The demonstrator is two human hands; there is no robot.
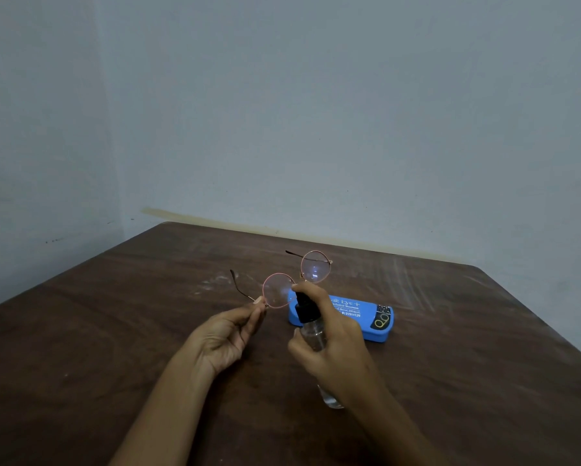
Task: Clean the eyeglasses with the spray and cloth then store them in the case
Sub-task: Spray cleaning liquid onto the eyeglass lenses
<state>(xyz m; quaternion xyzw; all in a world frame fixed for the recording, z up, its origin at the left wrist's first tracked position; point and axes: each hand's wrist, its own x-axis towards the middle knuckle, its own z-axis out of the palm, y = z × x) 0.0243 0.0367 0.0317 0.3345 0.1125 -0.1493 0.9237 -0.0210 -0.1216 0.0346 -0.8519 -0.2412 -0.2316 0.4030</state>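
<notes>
Nearest, the right hand (333,344) is wrapped around a clear spray bottle (312,334), fingers closed on its body and the index finger on top of the black nozzle. Clear liquid seems to be inside; how full, I cannot tell. Just beside it, the left hand (228,334) pinches the eyeglasses (294,280) at the hinge with thumb and fingertips, holding them above the table (114,314). I think this thin grip could let the frame twist or slip when the spray hits. Behind lies the blue case (366,317), closed, contents hidden. No cloth is visible.
</notes>
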